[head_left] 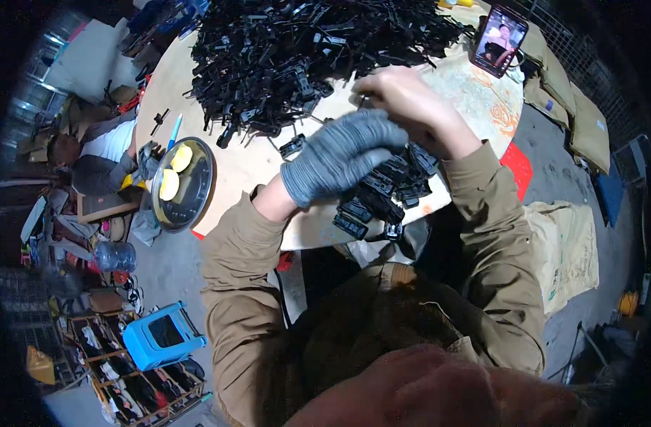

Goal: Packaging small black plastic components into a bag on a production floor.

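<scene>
My left hand [343, 156], in a grey knit glove, is over the near part of the round table [247, 185]. Its fingers curl together toward the right, and what they may hold is hidden. Just beyond it is my bare right hand [407, 103], its fingers bent in; anything in them is out of sight. Under and beside the hands lies a small heap of black plastic parts [379, 196], reaching the table's near edge. One loose black part [292, 146] lies left of the glove. A large pile of similar black parts [268, 71] covers the far side.
A metal tray [190, 203] with yellow-and-white pieces stands at the table's left, beside a blue pen-like stick [176, 129]. A phone [500, 40] stands at the far right. Another person [101, 160] is at the left. A blue plastic stool [165, 334] and sacks [564, 249] are on the floor.
</scene>
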The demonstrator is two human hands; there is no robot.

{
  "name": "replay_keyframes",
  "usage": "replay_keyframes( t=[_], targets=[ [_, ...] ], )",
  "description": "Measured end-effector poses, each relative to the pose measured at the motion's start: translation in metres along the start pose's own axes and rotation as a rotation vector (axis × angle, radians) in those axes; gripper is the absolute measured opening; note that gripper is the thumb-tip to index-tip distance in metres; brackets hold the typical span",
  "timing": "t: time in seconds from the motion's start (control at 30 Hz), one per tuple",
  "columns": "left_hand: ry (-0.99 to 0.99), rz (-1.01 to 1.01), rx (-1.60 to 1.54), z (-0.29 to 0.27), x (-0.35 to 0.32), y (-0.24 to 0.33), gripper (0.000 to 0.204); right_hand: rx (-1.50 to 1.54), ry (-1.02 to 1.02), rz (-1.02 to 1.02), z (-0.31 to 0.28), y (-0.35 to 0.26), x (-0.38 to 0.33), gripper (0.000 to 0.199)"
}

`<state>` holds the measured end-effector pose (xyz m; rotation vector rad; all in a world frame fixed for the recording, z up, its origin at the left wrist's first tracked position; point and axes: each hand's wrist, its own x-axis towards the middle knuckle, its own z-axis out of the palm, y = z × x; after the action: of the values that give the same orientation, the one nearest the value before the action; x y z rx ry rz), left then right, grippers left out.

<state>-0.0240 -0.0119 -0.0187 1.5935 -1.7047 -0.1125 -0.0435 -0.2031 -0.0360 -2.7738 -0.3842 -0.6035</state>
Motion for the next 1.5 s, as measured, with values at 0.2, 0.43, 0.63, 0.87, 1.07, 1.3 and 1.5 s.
replay_keyframes(
  t=[0.2, 0.43, 0.63, 0.87, 1.07, 1.3, 1.5],
  targets=[
    [0.018, 0.020, -0.162, 0.001, 0.008, 0.009, 0.037, -0.113, -0.068, 0.022, 0.018, 0.014, 0.007, 0.011],
    [0.415, -0.131, 0.248, -0.007, 0.003, -0.018, 0.062, 0.475, 0.549, 0.235, -0.005, -0.008, 0.013, 0.020],
    [0.480, -0.205, 0.128, -0.002, 0.005, -0.009, 0.055, 0.865, 0.425, 0.362, -0.004, -0.040, 0.008, 0.018],
    [0.545, -0.403, -0.560, -0.017, 0.007, -0.006, 0.029, 1.047, 0.369, 0.226, -0.016, -0.034, -0.001, 0.012],
    [0.345, -0.460, -0.800, -0.035, 0.000, -0.004, 0.031, 1.269, 0.021, 0.043, -0.027, -0.025, -0.005, 0.013],
    [0.425, -0.580, -0.552, -0.030, -0.003, -0.019, 0.044, 1.174, 0.061, 0.146, -0.019, -0.043, -0.004, 0.009],
    [0.321, -0.502, -0.782, -0.029, 0.002, -0.007, 0.060, 1.068, 0.070, 0.117, -0.015, -0.041, -0.005, 0.008]
  ],
)
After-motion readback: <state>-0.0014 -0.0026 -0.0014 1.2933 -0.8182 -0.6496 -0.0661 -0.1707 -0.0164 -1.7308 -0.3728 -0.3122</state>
